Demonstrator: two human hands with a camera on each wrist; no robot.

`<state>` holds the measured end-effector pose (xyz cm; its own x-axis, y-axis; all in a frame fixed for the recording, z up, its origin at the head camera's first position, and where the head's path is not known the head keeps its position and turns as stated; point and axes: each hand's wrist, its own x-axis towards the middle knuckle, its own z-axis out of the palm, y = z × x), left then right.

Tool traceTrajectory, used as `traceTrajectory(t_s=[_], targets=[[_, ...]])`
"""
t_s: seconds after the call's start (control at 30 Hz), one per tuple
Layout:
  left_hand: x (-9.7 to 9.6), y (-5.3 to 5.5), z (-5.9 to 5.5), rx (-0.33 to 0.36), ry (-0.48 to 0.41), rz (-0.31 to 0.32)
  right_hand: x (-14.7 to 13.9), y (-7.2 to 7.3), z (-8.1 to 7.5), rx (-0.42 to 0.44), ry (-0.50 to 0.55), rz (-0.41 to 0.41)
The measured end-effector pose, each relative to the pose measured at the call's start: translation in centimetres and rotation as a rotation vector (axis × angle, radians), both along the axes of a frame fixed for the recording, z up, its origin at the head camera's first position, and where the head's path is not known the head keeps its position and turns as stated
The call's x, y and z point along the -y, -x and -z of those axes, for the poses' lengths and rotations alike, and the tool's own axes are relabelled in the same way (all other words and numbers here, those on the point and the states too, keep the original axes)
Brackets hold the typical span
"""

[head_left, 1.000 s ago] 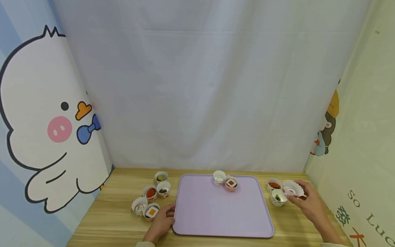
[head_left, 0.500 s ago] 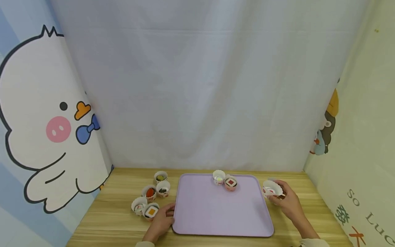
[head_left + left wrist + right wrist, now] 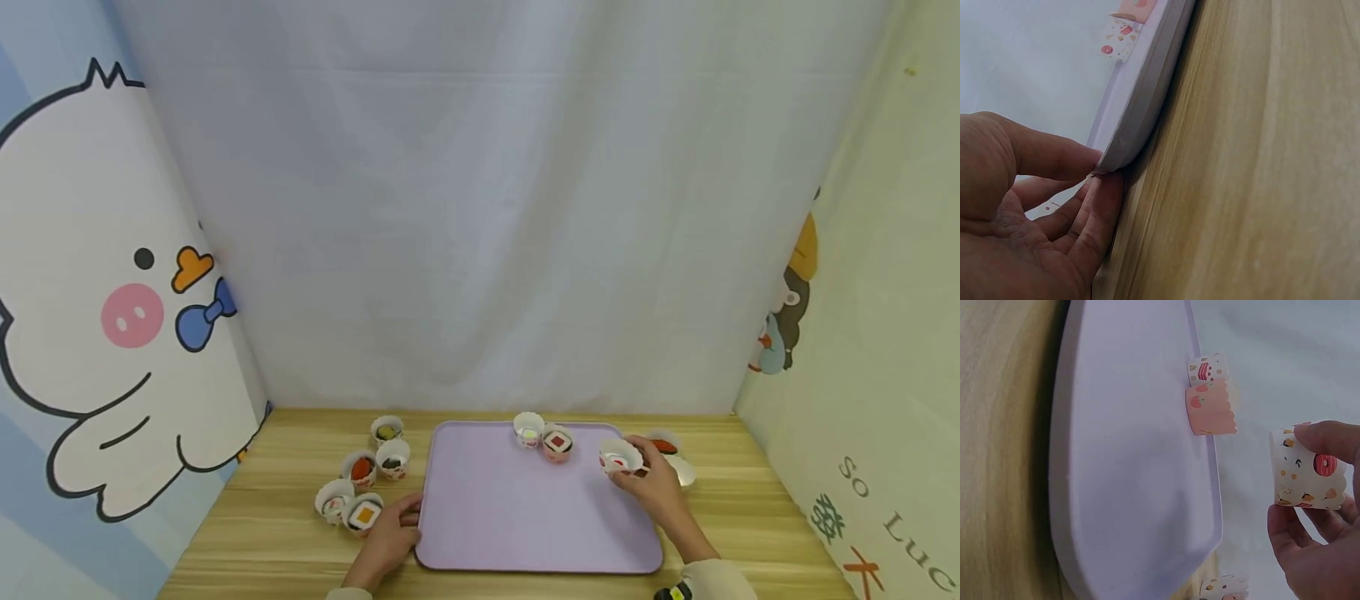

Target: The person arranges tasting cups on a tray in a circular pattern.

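My right hand [image 3: 662, 490] holds a white paper baking cup [image 3: 618, 452] over the right part of a lilac tray [image 3: 525, 521]. Thumb and fingers grip the cup's sides, and its red fruit print shows in the right wrist view. Something white and red lies inside it. At the tray's left edge, my left hand [image 3: 390, 533] pinches the rim, thumb above and fingers below, as the left wrist view shows. Along the tray's back edge stand a white paper cup [image 3: 529, 431] and a pink paper cup [image 3: 557, 444], side by side; a white and red square piece fills the pink one.
Several filled paper cups [image 3: 393, 459] cluster on the wooden table [image 3: 277, 500] left of the tray. To its right, behind my right hand, stand a cup with red filling [image 3: 664, 443] and a partly hidden white cup [image 3: 684, 471]. A pale curtain [image 3: 480, 250] hangs behind.
My right hand has carried the white paper cup leftward from beside the two right-hand cups to above the tray. My left hand has stayed at the tray's edge.
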<state>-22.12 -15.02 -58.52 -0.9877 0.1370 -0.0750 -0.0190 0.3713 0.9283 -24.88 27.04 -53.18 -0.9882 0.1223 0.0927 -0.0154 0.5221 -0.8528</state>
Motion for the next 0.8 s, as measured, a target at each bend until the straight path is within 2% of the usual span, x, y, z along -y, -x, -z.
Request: traceTrajectory(t_s=[0.33,0.5,0.8], targets=[[0.2,0.2,0.1,0.004,0.003,-0.002,2.0,1.9,1.6,-0.027,-0.102,0.007],[0.2,0.1,0.1,0.012,-0.003,-0.005,2.9,2.3,2.1,-0.030,-0.112,0.001],[0.2,0.0,0.3,-0.014,-0.003,0.007,3.9,3.1,3.4,-0.033,-0.132,-0.004]])
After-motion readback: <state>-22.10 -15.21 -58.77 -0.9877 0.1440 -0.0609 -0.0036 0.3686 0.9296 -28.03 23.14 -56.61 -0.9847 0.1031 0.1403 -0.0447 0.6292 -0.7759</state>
